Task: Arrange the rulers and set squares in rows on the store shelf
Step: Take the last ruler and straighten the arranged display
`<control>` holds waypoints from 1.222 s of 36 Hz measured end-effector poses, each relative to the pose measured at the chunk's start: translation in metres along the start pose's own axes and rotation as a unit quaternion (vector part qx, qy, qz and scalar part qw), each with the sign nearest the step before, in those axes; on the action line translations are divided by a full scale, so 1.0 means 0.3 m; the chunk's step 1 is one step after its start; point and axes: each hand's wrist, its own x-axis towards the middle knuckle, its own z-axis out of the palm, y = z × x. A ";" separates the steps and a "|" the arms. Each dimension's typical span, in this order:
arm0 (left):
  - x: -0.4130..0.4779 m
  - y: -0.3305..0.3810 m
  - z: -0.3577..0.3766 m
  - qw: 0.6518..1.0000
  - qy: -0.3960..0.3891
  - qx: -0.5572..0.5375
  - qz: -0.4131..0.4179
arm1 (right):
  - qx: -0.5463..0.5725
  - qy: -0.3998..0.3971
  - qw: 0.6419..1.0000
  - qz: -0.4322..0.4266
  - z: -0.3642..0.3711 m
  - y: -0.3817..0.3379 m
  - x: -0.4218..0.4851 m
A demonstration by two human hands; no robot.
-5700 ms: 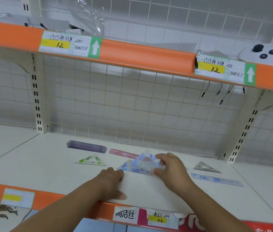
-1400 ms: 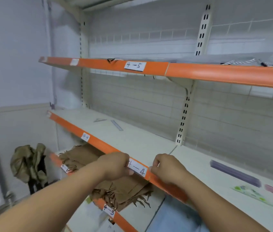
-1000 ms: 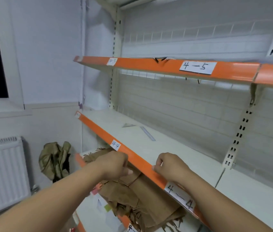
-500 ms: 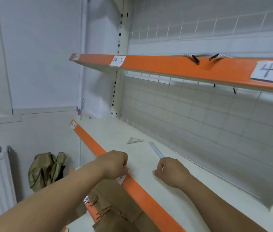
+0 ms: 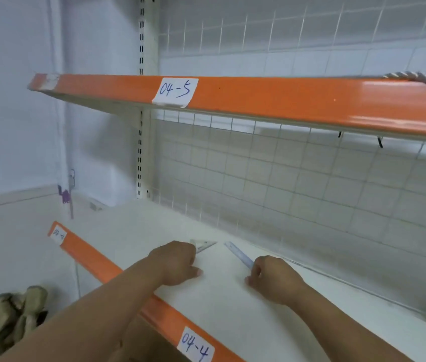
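White shelf (image 5: 232, 309), orange front edge labelled "04-4". A set square (image 5: 206, 245) and a ruler (image 5: 238, 254) lie flat on it, just beside each other but apart. Left hand (image 5: 174, 262), fingers curled, rests at the set square's near corner. Right hand (image 5: 272, 279), fingers curled, meets the ruler's near end. Whether either hand actually grips cannot be told. Upper shelf (image 5: 259, 95) labelled "04-5".

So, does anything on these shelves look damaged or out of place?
Only one thing: the upper shelf's orange strip has a pale, ragged patch at its left end, perhaps a torn label or worn paint. The set square and ruler lie flat.
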 end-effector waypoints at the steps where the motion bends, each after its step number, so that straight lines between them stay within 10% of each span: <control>1: 0.024 -0.015 -0.008 1.000 0.001 0.003 0.010 | -0.001 0.000 1.000 0.009 0.002 -0.008 0.018; 18: 0.366 -0.173 0.101 0.998 -0.003 0.061 0.014 | -0.001 0.038 0.969 0.244 0.131 0.065 0.177; 44: 0.479 -0.154 0.139 0.999 -0.007 0.042 0.022 | -0.030 0.022 0.974 0.223 0.143 0.087 0.163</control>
